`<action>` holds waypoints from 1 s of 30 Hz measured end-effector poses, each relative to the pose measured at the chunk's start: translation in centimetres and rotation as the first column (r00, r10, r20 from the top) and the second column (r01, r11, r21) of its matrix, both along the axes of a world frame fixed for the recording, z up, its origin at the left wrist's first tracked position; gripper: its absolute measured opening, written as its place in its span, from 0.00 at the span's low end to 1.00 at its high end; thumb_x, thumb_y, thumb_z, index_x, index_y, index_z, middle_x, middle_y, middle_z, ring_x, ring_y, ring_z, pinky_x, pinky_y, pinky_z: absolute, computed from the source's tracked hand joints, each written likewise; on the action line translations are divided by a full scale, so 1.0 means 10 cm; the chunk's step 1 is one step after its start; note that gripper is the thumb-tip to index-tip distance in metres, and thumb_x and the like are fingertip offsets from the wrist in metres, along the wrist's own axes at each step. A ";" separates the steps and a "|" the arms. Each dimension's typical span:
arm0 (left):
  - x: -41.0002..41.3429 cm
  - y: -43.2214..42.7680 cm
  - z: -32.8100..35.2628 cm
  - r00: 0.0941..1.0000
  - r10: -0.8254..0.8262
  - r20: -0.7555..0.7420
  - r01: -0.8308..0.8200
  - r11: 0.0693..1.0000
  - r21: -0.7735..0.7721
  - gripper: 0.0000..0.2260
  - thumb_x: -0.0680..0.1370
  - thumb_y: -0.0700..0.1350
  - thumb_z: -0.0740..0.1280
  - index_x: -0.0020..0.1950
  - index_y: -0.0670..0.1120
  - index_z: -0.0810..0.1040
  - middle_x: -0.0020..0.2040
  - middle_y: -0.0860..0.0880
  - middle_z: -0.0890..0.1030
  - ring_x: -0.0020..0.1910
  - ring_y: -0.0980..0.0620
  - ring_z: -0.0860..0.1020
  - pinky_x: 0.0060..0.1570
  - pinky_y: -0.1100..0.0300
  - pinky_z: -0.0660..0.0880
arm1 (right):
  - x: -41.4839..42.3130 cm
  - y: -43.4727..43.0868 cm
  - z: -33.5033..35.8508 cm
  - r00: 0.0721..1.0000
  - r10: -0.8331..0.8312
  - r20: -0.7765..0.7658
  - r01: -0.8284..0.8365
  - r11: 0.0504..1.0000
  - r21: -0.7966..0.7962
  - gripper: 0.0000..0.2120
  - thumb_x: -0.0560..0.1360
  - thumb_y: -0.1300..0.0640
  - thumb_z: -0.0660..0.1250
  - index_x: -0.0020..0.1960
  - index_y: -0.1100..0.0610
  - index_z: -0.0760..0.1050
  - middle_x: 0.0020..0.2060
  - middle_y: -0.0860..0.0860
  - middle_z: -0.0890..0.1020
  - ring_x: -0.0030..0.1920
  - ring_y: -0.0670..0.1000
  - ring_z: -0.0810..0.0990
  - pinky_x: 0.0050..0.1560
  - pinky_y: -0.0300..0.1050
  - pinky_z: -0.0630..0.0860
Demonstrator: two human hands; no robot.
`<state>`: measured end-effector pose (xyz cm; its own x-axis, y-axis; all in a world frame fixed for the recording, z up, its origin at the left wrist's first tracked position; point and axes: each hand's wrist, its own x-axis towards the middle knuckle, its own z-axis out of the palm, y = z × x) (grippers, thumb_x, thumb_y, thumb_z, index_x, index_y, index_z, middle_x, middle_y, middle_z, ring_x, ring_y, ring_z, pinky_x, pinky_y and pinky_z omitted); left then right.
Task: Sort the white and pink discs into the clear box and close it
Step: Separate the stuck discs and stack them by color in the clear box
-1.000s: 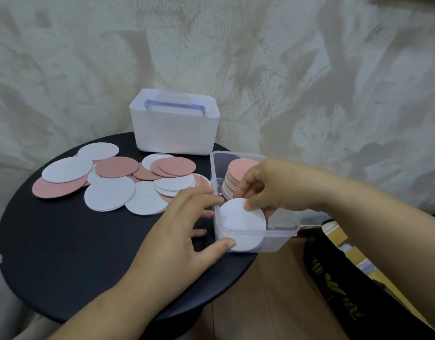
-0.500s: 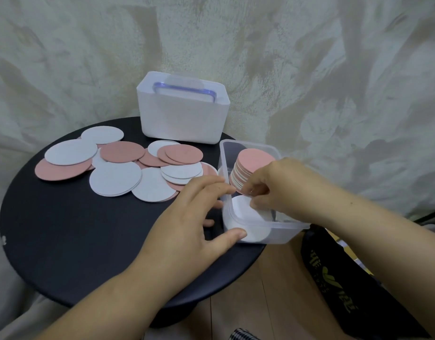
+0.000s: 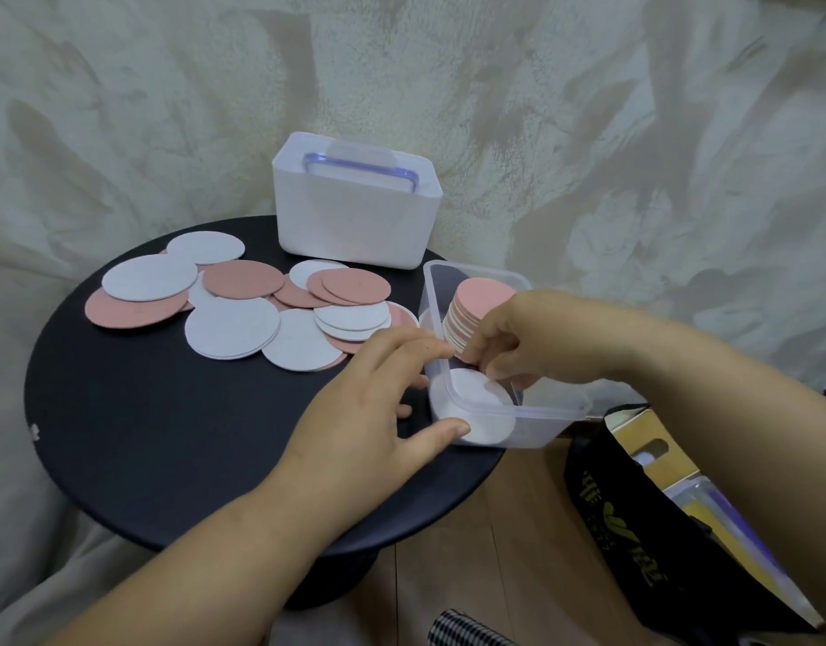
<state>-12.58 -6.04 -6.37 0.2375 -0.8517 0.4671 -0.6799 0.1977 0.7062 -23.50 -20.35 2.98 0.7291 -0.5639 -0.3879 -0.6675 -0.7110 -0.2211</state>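
Two hands at the clear box [image 3: 555, 411], near right on the table [image 3: 169, 435]: our left hand [image 3: 374, 412] braces it flat-fingered; our right hand [image 3: 527, 338] pinches a white disc [image 3: 476, 394] by its edge, likely light and bendy.

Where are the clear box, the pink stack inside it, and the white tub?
clear box [image 3: 553, 412]: head view, near rim.
pink stack [image 3: 485, 298]: head view, top disc face.
white tub [image 3: 355, 221]: head view, front wall.

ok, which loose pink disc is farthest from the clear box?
The pink disc at the table's left edge, partly under a white disc; every other pink one lies nearer the clear box.
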 end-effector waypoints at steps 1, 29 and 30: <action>0.00 0.00 0.00 1.000 0.003 -0.005 -0.003 1.000 -0.003 0.24 0.67 0.58 0.69 0.61 0.60 0.69 0.61 0.62 0.67 0.52 0.63 0.74 0.48 0.71 0.75 | 0.00 -0.02 0.00 1.000 -0.018 0.021 0.017 0.998 0.057 0.11 0.75 0.61 0.65 0.54 0.48 0.78 0.45 0.48 0.84 0.43 0.49 0.83 0.53 0.43 0.79; 0.24 0.20 0.15 0.969 0.245 -0.020 -0.244 0.969 0.048 0.16 0.74 0.46 0.68 0.62 0.54 0.75 0.54 0.63 0.73 0.55 0.62 0.74 0.51 0.70 0.73 | -0.46 0.21 -0.36 0.856 0.186 0.482 -0.003 0.935 -0.354 0.12 0.71 0.57 0.71 0.55 0.51 0.81 0.50 0.49 0.84 0.51 0.53 0.81 0.49 0.48 0.75; 0.31 0.25 0.16 0.957 0.291 0.011 -0.291 0.955 0.056 0.15 0.75 0.46 0.68 0.61 0.54 0.75 0.53 0.65 0.72 0.55 0.62 0.74 0.51 0.72 0.70 | -0.44 0.18 -0.37 0.851 0.191 0.488 0.000 0.931 -0.364 0.13 0.71 0.57 0.71 0.55 0.51 0.81 0.50 0.49 0.84 0.51 0.53 0.81 0.49 0.48 0.75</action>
<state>-9.52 -3.57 -4.73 0.4774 -0.7711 0.4213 -0.7041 -0.0489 0.7084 -27.92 -18.54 -0.76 0.8240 -0.5064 0.2540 -0.4527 -0.8581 -0.2423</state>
